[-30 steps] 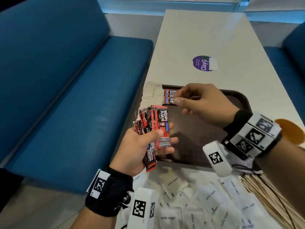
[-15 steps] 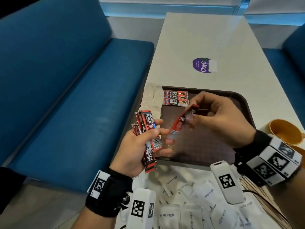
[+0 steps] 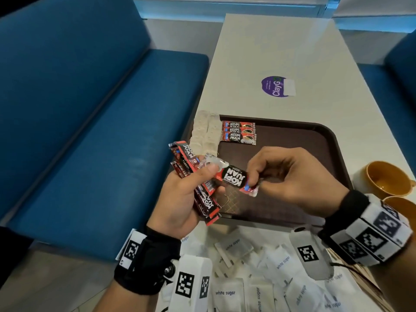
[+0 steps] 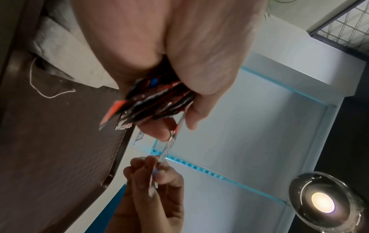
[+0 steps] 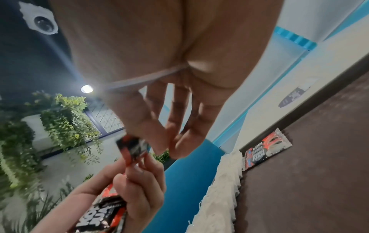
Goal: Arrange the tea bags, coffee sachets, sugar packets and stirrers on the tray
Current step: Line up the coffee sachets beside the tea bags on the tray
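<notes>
Since a moment ago, the right hand (image 3: pixel 290 179) has come back from the tray and now pinches one end of a coffee sachet (image 3: pixel 234 177). Nearest lie the sugar packets (image 3: pixel 227 291) on the counter (image 3: pixel 281 48). Just past them, the left hand (image 3: pixel 184 199) has its fingers curled round a bunch of sachets (image 3: pixel 202 199) (thumb on the shared one). Farther off, the brown tray (image 3: pixel 333 158) is mostly bare, with three sachets (image 3: pixel 238 132) and tea bags (image 3: pixel 207 131) at its far left edge.
</notes>
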Tool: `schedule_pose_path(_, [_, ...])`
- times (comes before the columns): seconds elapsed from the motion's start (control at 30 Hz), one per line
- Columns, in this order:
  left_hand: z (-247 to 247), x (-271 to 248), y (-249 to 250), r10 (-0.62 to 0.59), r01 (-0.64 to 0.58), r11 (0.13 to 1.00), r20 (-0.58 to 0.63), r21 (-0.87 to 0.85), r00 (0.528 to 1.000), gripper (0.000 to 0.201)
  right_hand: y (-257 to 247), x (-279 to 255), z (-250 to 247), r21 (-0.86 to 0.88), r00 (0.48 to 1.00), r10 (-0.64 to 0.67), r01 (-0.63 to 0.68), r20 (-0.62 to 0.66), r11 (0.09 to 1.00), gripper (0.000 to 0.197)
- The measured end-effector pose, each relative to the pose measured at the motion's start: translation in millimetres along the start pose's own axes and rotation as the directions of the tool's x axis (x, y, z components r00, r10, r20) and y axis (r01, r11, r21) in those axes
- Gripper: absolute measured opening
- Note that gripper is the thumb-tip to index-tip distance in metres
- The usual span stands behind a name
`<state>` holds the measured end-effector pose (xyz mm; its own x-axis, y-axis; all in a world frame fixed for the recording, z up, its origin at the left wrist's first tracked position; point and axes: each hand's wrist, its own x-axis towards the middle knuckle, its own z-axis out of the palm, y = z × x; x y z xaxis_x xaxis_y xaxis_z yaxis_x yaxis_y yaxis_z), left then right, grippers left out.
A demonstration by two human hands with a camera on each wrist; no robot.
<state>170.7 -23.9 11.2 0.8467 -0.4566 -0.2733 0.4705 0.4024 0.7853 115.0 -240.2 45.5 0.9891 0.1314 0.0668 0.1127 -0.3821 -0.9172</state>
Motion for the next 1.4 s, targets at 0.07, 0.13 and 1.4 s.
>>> schedule_pose_path(0.07, [-3,1,-3,0.077,-0.076,0.995,-0.012,0.068,0.997,0.011,-7,-2,2,-0.083,0.995,0.034,-0.026,0.091,0.996,0.018])
schedule_pose_path(0.13, [-5,3,-4,0.117,-0.116,0.984,0.002,0.134,0.993,0.01,-13,-2,4,-0.133,0.992,0.057,-0.042,0.11,0.99,0.007])
schedule_pose_path(1.4, [-20,0,0,-0.083,0.084,0.996,0.031,-0.042,0.996,0.027,107,100,-27,0.071,0.799,0.539,-0.542,-0.267,0.837,0.014])
